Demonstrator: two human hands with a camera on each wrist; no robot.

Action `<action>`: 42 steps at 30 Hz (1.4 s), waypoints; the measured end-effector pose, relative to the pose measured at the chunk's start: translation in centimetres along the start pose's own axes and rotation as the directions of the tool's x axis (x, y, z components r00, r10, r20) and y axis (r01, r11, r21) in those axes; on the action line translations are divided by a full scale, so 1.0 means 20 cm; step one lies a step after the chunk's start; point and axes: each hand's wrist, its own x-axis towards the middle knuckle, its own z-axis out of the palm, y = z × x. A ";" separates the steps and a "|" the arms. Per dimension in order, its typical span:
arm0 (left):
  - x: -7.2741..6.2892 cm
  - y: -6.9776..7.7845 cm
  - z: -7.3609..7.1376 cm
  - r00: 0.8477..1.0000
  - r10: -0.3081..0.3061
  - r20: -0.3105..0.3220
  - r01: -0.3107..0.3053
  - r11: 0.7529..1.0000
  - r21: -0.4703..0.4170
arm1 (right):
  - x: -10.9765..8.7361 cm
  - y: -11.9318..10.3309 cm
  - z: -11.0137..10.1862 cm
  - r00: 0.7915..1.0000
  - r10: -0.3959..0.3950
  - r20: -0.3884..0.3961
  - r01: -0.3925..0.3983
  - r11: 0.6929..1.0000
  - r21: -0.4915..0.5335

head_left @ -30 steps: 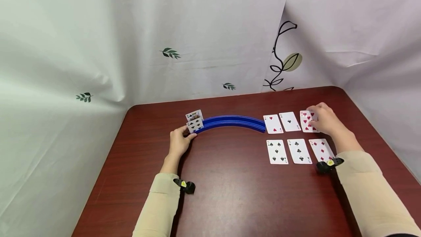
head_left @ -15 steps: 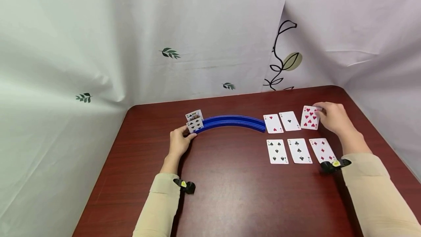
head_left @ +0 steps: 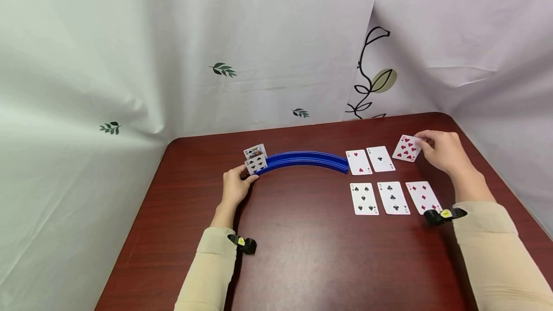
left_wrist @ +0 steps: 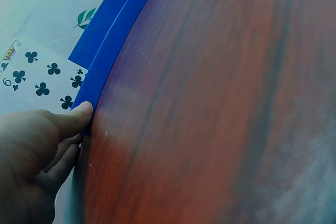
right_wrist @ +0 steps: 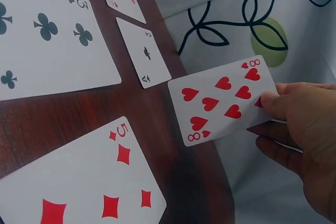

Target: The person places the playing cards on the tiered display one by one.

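Note:
My right hand (head_left: 442, 152) pinches the eight of hearts playing card (right_wrist: 220, 101) by one edge, thumb on its face. In the head view the card is tilted, beyond the other cards on the right. My left hand (head_left: 235, 186) grips the left end of a curved blue card holder (head_left: 306, 158), with the thumb (left_wrist: 83, 113) on its front wall. A six of clubs (left_wrist: 43, 80) stands in the front slot at that end. Behind it stands a king of clubs (head_left: 255, 150), its lower part hidden by the six.
Face up near the holder's right end lie a two of hearts (head_left: 359, 162) and an ace of clubs (head_left: 380, 159). A nearer row has a five of spades (head_left: 364, 199), a three of clubs (head_left: 393, 198) and a five of diamonds (head_left: 422, 197). White cloth (head_left: 276, 37) surrounds the table's back and sides.
My right hand has picked the eight of hearts up from the table, drawn it slightly back and to the right, and tilted it. My left hand and the card holder have stayed put.

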 end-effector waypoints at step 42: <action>0.00 0.00 0.00 1.000 -0.008 -0.002 0.008 1.000 0.002 | 0.11 -0.22 0.10 0.991 -0.129 -0.037 0.131 0.989 0.071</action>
